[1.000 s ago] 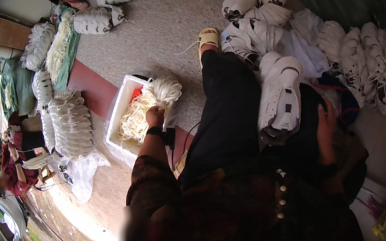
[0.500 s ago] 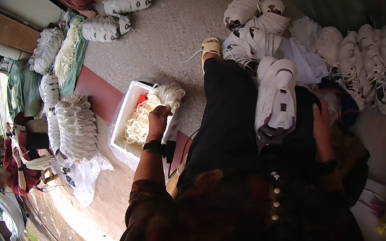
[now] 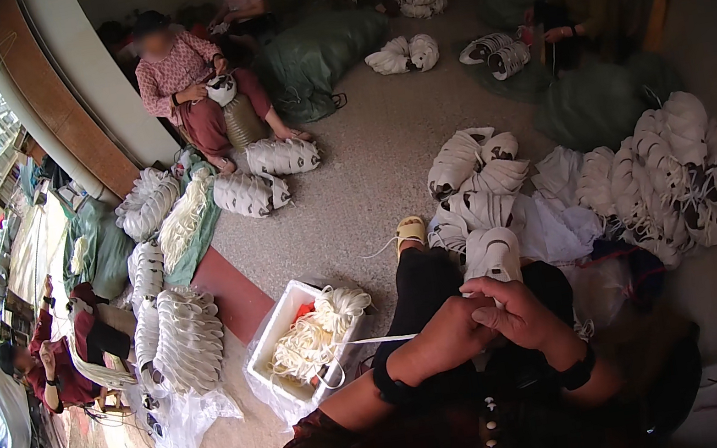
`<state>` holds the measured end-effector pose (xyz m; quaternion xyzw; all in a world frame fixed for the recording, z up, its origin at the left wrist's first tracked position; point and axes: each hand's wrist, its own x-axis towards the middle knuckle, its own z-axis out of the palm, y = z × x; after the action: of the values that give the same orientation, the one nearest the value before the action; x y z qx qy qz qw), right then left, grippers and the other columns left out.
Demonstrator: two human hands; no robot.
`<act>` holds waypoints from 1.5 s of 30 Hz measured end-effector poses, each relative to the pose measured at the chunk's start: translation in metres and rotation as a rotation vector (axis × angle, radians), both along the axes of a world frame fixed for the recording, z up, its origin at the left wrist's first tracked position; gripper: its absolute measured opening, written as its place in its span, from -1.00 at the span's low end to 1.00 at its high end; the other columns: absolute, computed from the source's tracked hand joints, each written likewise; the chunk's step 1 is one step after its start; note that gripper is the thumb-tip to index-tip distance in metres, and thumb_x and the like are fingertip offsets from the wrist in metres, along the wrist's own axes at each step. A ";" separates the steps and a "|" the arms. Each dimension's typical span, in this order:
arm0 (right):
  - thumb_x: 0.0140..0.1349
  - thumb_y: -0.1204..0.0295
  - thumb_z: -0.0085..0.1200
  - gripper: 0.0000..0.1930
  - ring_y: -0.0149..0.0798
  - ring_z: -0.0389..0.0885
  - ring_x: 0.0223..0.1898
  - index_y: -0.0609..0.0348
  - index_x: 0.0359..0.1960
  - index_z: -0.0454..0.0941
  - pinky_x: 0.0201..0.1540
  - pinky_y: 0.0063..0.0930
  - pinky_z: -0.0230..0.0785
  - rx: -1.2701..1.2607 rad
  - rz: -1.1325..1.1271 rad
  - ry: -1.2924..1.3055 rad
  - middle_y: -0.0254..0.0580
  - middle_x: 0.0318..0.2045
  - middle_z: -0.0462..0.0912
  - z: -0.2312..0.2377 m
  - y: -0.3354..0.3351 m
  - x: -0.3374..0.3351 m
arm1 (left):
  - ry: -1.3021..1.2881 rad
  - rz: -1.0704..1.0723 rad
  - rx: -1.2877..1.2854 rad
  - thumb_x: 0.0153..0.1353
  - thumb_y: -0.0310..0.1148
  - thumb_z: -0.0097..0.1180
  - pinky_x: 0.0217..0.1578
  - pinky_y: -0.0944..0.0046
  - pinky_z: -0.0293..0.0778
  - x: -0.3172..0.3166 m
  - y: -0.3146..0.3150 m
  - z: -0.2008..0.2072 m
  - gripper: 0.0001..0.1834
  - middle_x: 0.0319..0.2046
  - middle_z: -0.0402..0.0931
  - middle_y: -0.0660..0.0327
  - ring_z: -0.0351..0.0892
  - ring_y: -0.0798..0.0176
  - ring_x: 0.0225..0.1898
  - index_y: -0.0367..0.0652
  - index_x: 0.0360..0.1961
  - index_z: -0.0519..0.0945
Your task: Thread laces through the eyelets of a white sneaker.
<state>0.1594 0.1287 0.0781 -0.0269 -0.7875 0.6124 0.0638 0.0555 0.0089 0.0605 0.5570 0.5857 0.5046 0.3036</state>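
Grey speckled floor (image 3: 327, 201) spreads out beyond the white box (image 3: 276, 327). A bulky green sack (image 3: 323, 48) lies well beyond that box, and a heap of shoes (image 3: 626, 184) sits well to its right. Inside the box is a tangle of laces (image 3: 304, 353) (cream-coloured, partly draped over the rim). To the right of the box, a little farther out, is a single white shoe (image 3: 491, 255). The left hand (image 3: 449, 335) and right hand (image 3: 526, 319) touch each other to the right of the box. A white lace (image 3: 376, 340) runs straight from the box into the left grip, which is closed on it; the right grip has its fingers bent, but whether it pinches anything I cannot tell.
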 end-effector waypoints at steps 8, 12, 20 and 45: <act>0.13 0.37 0.09 -0.70 -0.02 0.53 -0.26 0.31 -0.18 0.42 -0.20 -0.33 0.36 0.303 -0.277 0.271 0.03 -0.32 0.53 -0.004 -0.002 0.024 | -0.018 -0.072 -0.169 0.09 -0.53 0.08 -0.35 0.38 0.43 0.008 -0.001 -0.013 -0.88 -0.43 0.58 0.08 0.56 0.41 -0.38 -0.31 -0.33 0.57; 0.16 0.37 0.08 -0.72 -0.24 0.53 -0.41 0.29 -0.18 0.42 -0.32 -0.42 0.35 0.095 -0.144 0.080 -0.04 -0.41 0.55 -0.025 -0.003 0.027 | -0.024 -0.062 -0.046 0.09 -0.54 0.08 -0.39 0.41 0.40 0.006 0.000 -0.014 -0.90 -0.50 0.57 0.18 0.48 0.52 -0.42 -0.31 -0.34 0.56; 0.08 0.50 0.07 -0.88 -0.43 0.49 -0.56 0.35 -0.45 0.53 -0.44 -0.52 0.33 0.163 -0.149 -0.048 -0.11 -0.63 0.55 -0.049 0.033 0.044 | -0.071 0.163 -0.161 0.05 -0.47 0.14 -0.44 0.40 0.38 -0.030 -0.020 -0.050 -0.91 -0.59 0.50 0.17 0.44 0.44 -0.53 -0.29 -0.44 0.56; 0.02 0.47 0.12 -0.87 -0.39 0.48 -0.60 0.31 -0.47 0.55 -0.48 -0.48 0.31 0.333 -0.093 -0.194 -0.10 -0.66 0.52 -0.076 0.041 0.035 | 0.108 -0.014 -0.224 0.14 -0.29 0.12 -0.32 0.29 0.41 0.000 0.015 -0.054 -0.69 -0.47 0.52 0.04 0.55 0.16 -0.40 -0.31 -0.18 0.48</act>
<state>0.1948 0.1702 0.0021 -0.1113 -0.8784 0.4645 0.0193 0.0559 0.0241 0.0060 0.5501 0.6497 0.4032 0.3356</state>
